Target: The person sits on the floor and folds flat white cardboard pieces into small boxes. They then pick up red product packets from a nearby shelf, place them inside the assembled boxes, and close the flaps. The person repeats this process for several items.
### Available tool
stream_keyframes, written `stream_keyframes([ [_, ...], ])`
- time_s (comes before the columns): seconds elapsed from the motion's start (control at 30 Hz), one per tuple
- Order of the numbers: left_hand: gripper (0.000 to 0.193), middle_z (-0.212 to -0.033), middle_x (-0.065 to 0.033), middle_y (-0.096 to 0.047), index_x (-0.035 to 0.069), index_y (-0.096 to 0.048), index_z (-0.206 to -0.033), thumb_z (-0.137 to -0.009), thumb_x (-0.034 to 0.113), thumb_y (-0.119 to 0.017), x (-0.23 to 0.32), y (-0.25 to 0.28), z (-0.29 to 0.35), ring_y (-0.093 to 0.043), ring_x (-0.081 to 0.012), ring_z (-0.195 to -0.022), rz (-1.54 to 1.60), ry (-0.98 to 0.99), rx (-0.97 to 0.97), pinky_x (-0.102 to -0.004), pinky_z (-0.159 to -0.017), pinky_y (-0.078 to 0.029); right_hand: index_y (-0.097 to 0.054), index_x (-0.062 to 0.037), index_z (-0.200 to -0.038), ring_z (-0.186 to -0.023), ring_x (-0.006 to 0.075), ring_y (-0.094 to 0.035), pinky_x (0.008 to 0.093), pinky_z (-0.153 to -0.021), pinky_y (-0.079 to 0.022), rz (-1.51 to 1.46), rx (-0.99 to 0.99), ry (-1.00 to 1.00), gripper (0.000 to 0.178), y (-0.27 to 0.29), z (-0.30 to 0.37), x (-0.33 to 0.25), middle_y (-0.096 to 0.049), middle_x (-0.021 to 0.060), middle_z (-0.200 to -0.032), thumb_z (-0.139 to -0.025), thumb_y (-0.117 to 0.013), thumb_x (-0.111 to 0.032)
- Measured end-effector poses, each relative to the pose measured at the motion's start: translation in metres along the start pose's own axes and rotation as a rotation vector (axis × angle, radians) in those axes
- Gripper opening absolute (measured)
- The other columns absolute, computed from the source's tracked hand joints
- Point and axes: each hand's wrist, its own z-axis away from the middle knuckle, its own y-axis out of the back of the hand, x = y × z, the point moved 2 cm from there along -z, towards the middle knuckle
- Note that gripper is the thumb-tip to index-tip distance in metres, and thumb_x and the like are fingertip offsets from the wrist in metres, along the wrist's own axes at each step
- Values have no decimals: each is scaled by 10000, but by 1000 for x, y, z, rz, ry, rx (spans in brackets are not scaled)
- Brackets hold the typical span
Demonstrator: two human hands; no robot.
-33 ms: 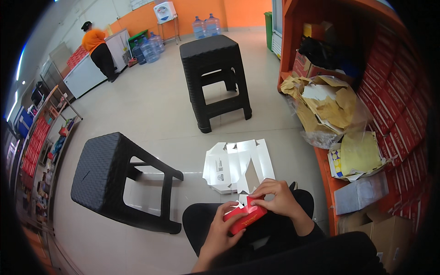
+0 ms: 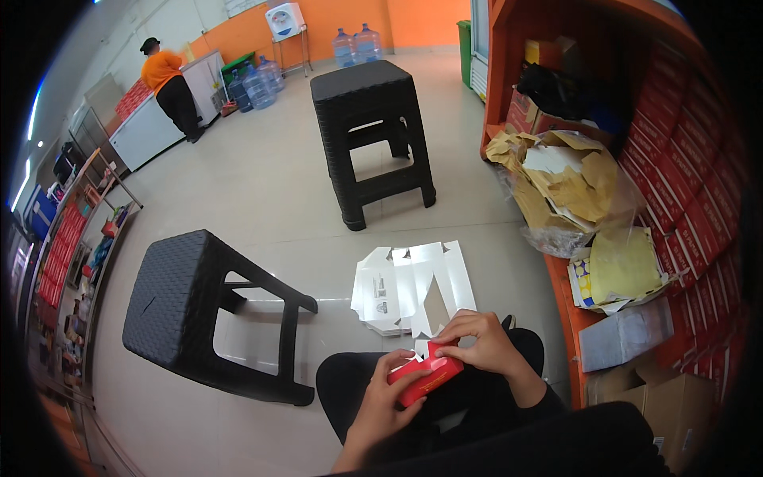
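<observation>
“Holding a small red box (image 2: pixel 429 384) over the lap, is that right?”

“Yes, in both hands. The left hand (image 2: pixel 382 401) has its fingers and thumb clasped on the left end, probably to steady it at that slant.”

“And the right hand (image 2: pixel 482 342)?”

“Its fingers and thumb pinch the right end, up near the top edge. One firm side likely lets the other press finely. Some white card (image 2: pixel 420 346) shows at the box's far edge; whether it belongs to the box is hard to tell.”

“What lies beyond the knees?”

“A flattened white carton (image 2: pixel 401 282) on the floor, perhaps put there because it needs no table. To the left is a black stool (image 2: pixel 171 306), lying tipped on its side.”

“To the right?”

“An orange shelf (image 2: pixel 561 300) carrying crumpled brown paper (image 2: pixel 592 191), with red boxes (image 2: pixel 685 159) in tight stacks behind, presumably to save room.”

“Farther off?”

“Another stool (image 2: pixel 364 83), upright. Past it, a person in an orange top (image 2: pixel 164 73) leans over a white chest (image 2: pixel 147 137). Big water bottles (image 2: pixel 258 86) stand on the floor nearby, and a water dispenser (image 2: pixel 284 21) sits on a stand, likely raised for easy reach.”
</observation>
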Motion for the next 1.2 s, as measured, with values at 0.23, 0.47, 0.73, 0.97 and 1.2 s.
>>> stream_keyframes([
  [0.23, 513, -1201, -154, -466, 126, -638, -1114, -627, 81, -793, -11, -1, -10, -528, -309, -1116, 66, -32, -89, -373, -925, -460, -738, -59, -827, -728, 191, -634, 289, -704, -502, -108, -137, -24, 183, 3, 3, 2, -693, 79, -760, -648, -762, -31],
  [0.47, 731, -1176, -146, -566, 48, -478, -1273, -634, 149, -816, -13, 2, -21, -599, -272, -1006, 38, -15, -22, -321, -835, -502, -670, -117, -1077, -902, 233, -592, 337, -791, -479, 106, -250, -13, 447, 4, 14, 4, -651, 93, -982, -672, -768, -280],
  [0.73, 885, -1265, -163, -524, 47, -397, -1326, -608, 306, -846, -29, -45, -7, -544, -329, -1099, -89, -145, 168, -433, -934, -413, -621, -147, -1183, -1005, 238, -546, 368, -909, -388, 335, -171, -96, 703, 20, 60, 3, -610, 61, -1029, -556, -835, -384],
  [0.97, 695, -1364, -210, -420, 51, -482, -1288, -696, 276, -769, -56, -96, -1, -474, -353, -1192, -225, -187, 94, -451, -976, -368, -591, -176, -1231, -1244, 365, -431, 413, -1032, -359, 312, -117, -215, 588, 26, 94, 21, -416, 188, -1377, -686, -786, -282],
  [1.2, 615, -1397, -179, -392, 106, -465, -1326, -791, 336, -663, -44, -127, -9, -451, -285, -1212, -414, -238, 1, -402, -892, -371, -650, -9, -1081, -1161, 376, -518, 399, -975, -418, 454, 391, -294, 426, 7, 117, 18, -556, 241, -1208, -725, -757, -217],
])
